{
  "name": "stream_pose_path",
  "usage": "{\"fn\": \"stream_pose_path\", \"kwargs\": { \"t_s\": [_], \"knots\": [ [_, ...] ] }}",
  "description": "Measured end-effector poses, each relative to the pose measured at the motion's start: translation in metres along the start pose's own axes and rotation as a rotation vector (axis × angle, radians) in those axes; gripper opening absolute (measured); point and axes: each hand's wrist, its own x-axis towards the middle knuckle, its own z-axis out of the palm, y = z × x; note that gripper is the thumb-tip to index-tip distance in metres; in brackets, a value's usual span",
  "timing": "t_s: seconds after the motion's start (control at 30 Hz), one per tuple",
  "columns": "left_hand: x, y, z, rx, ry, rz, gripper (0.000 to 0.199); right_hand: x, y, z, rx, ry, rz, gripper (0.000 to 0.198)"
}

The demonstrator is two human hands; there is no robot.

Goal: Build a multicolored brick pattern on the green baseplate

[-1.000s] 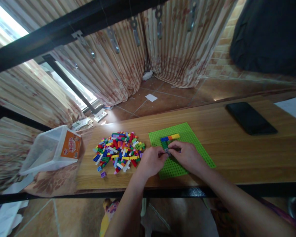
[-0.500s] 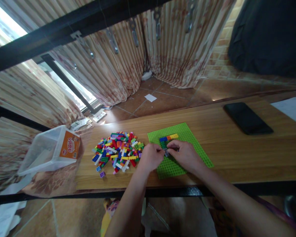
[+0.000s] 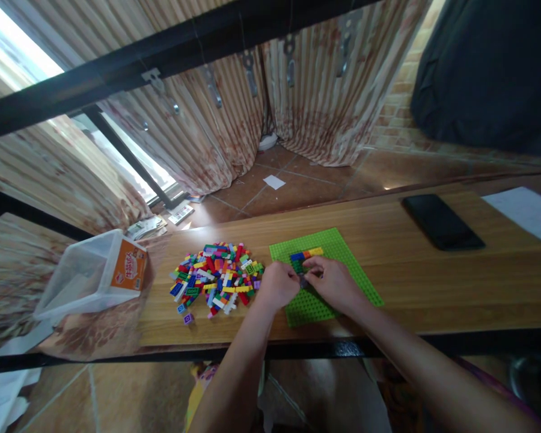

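In the head view, the left hand [image 3: 279, 285] and right hand [image 3: 334, 282] meet fingertip to fingertip over a green baseplate [image 3: 310, 310]. The left fingers are curled in, their tips mostly hidden; the right thumb and forefinger are bent toward each other, nearly together. A small greyish brick [image 3: 303, 281] sits right between the fingertips, but I cannot tell which hand, if either, grips it. Just beyond the grip, dark green bricks [image 3: 296, 265] lead up to a row of blue bricks [image 3: 297, 256] and yellow bricks [image 3: 316, 251] on the baseplate. Left of the grip lies a heap of mixed bricks [image 3: 219, 273]; farther left stands a clear plastic box [image 3: 83, 276]. Well off to the right lies a black phone [image 3: 442, 222].
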Motion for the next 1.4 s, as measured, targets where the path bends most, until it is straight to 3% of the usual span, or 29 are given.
{"fn": "stream_pose_path", "kwargs": {
  "t_s": [0.13, 0.27, 0.43, 0.5, 0.6, 0.77, 0.93, 1.03, 1.23, 1.4],
  "knots": [
    [-0.002, -0.003, 0.001, -0.038, 0.021, 0.026, 0.024, -0.002, 0.002, 0.001, -0.001, 0.012, -0.056, 0.022],
    [-0.003, -0.009, 0.003, -0.133, -0.013, 0.025, 0.025, -0.002, 0.004, -0.005, 0.149, 0.017, -0.058, 0.014],
    [0.003, -0.019, 0.003, -0.295, -0.091, -0.024, 0.025, 0.016, 0.019, -0.036, 0.540, 0.180, 0.162, 0.031],
    [0.006, -0.022, 0.000, -0.312, -0.074, -0.015, 0.023, 0.025, 0.031, -0.050, 0.674, 0.246, 0.241, 0.030],
    [0.009, -0.023, -0.005, -0.284, -0.008, 0.034, 0.018, 0.030, 0.048, -0.062, 0.763, 0.230, 0.242, 0.030],
    [0.005, -0.016, -0.006, -0.185, 0.089, 0.078, 0.009, 0.024, 0.056, -0.059, 0.601, 0.128, 0.127, 0.041],
    [-0.003, -0.006, -0.003, -0.020, 0.105, 0.059, 0.062, 0.016, 0.044, -0.052, 0.122, 0.189, 0.019, 0.043],
    [-0.005, -0.003, -0.001, 0.050, 0.101, 0.116, 0.079, 0.012, 0.038, -0.050, -0.087, 0.201, -0.069, 0.046],
    [-0.006, 0.000, -0.002, 0.083, 0.060, 0.146, 0.074, 0.011, 0.037, -0.044, -0.278, 0.117, -0.212, 0.048],
    [-0.006, -0.001, -0.006, 0.068, 0.006, 0.141, 0.074, 0.011, 0.045, -0.042, -0.264, 0.085, -0.202, 0.056]
  ]
}}
